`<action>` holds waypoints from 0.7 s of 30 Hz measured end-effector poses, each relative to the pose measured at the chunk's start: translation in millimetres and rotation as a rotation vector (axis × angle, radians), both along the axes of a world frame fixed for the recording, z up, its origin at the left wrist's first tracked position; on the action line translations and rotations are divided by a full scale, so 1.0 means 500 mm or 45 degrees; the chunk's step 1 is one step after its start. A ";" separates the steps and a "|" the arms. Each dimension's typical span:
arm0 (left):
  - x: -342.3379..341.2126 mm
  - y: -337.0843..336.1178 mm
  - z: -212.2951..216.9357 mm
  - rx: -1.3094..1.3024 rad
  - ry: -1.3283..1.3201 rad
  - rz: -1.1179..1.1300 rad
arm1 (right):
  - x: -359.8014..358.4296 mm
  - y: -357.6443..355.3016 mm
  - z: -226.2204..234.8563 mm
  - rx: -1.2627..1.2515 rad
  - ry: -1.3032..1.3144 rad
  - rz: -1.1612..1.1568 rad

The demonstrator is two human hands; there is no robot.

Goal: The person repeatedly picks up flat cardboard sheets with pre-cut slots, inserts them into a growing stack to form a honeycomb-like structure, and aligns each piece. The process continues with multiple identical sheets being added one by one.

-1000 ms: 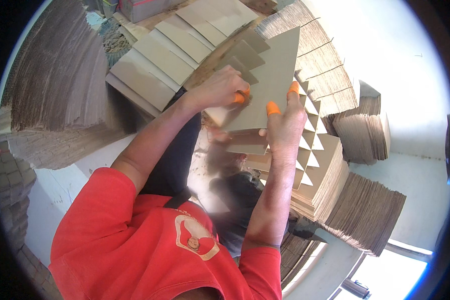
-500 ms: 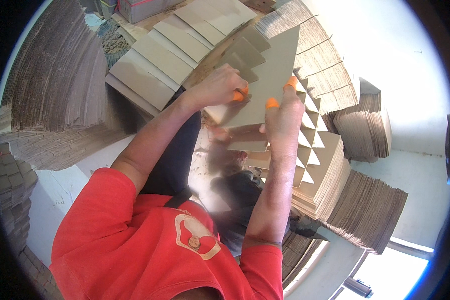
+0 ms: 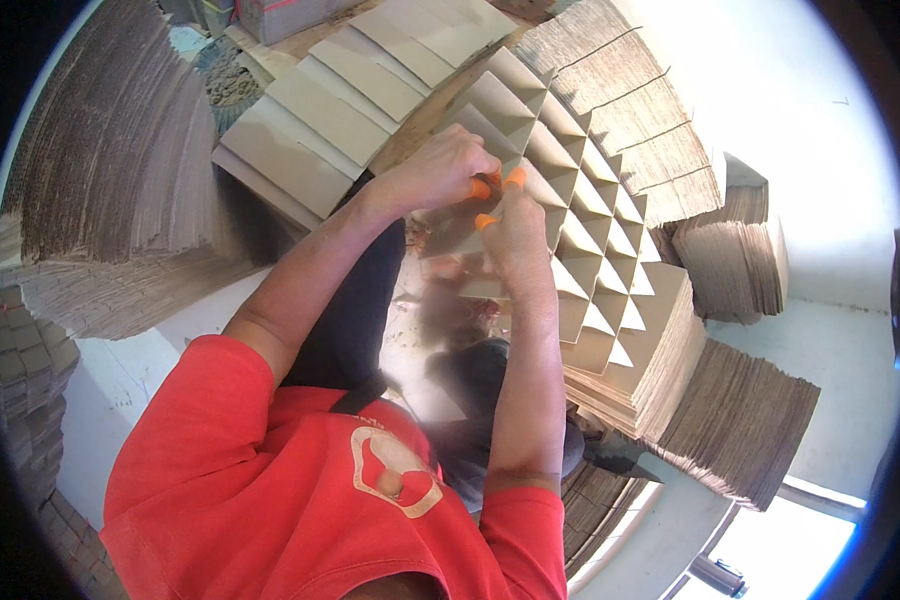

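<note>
A cardboard divider grid (image 3: 582, 205) of interlocked upright strips stands before me, its cells in slanting rows. My left hand (image 3: 448, 172) is closed at the grid's left side, pinching the edge of a cardboard strip. Close beside it, my right hand (image 3: 520, 235) is closed on the same side of the grid, thumb and forefinger on a strip's edge. Orange covers sit on fingertips of both hands. The gripped edges are partly hidden by my fingers.
Slotted cardboard strips (image 3: 320, 115) lie overlapping at the upper left. A stack of cardboard sheets (image 3: 650, 350) is right of my right forearm. Bundled cardboard (image 3: 635, 110) stands beyond the grid, and a tall cardboard stack (image 3: 110, 140) rises at far left.
The broad cardboard strip held over the grid now sits down among the others, showing the open cells. My right hand has moved left, close to my left hand, which has stayed nearly in place.
</note>
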State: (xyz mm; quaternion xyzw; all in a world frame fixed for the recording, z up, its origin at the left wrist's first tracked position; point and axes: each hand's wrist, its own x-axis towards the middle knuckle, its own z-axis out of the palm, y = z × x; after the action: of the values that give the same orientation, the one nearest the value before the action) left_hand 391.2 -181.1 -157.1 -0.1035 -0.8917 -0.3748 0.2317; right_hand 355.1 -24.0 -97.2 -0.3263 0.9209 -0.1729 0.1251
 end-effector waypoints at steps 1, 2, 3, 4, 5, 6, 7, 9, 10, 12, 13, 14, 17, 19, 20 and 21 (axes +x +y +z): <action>0.002 -0.001 0.003 -0.010 0.009 0.012 | 0.008 -0.003 0.006 0.012 0.046 0.064; 0.004 -0.003 0.007 -0.021 0.018 0.023 | 0.015 -0.012 0.012 0.118 0.022 0.030; 0.005 -0.004 0.009 -0.032 0.028 0.031 | 0.024 -0.024 0.021 0.224 -0.002 -0.006; 0.000 -0.005 0.006 -0.055 0.047 0.036 | 0.031 -0.033 0.035 0.328 -0.016 -0.046; -0.006 -0.007 -0.001 -0.079 0.066 0.039 | 0.029 -0.028 0.026 0.277 0.034 0.021; -0.010 -0.009 -0.006 -0.103 0.086 0.040 | 0.025 -0.018 0.009 0.227 0.085 0.087; -0.008 -0.005 -0.003 -0.099 0.090 0.063 | 0.020 -0.004 -0.001 0.177 0.134 0.139; -0.002 0.004 0.015 -0.091 0.108 0.079 | 0.014 0.025 0.009 -0.097 0.010 0.079; 0.001 0.005 0.023 -0.120 0.180 0.092 | 0.014 0.039 0.018 -0.241 -0.045 0.055; 0.009 0.007 0.027 -0.159 0.316 0.116 | -0.002 0.103 0.026 -0.604 0.041 -0.073; 0.023 -0.010 0.029 -0.221 0.183 0.033 | 0.011 0.106 0.089 -0.384 0.026 -0.380; 0.026 -0.008 0.042 -0.285 0.171 0.000 | -0.004 0.160 0.091 -0.267 0.432 -0.375; 0.022 0.005 0.053 -0.514 0.109 -0.115 | -0.070 0.347 0.084 0.105 0.633 -0.522; 0.000 0.021 0.057 -0.592 0.122 -0.224 | -0.090 0.453 0.075 0.272 0.409 -0.471; -0.001 0.022 0.059 -0.637 0.114 -0.256 | -0.088 0.450 0.099 0.238 0.046 -0.577; -0.008 0.027 0.061 -0.654 0.076 -0.268 | -0.096 0.471 0.075 0.235 0.100 -0.482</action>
State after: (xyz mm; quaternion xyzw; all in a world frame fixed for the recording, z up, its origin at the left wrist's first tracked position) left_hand 387.1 -167.8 -126.5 -0.2618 -0.9346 -0.1554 0.1839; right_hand 307.1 211.4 -59.7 -0.1411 0.9818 -0.0956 0.0839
